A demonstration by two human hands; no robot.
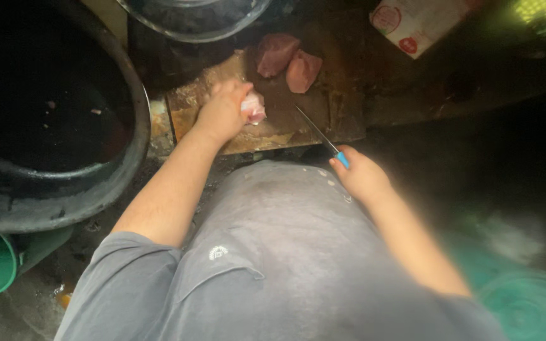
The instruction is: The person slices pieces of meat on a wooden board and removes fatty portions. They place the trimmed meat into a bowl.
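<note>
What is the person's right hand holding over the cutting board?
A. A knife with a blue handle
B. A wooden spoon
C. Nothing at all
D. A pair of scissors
A: the right hand grips a knife whose blue handle shows at the fingers, its thin blade pointing out over the wooden board, while the left hand holds a pale piece of meat.

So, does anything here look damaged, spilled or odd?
The brown wooden cutting board looks worn and stained, with pale patches at its near edge. Otherwise nothing stands out: the left hand holds a pale pink meat piece, the right hand a blue-handled knife.
</note>
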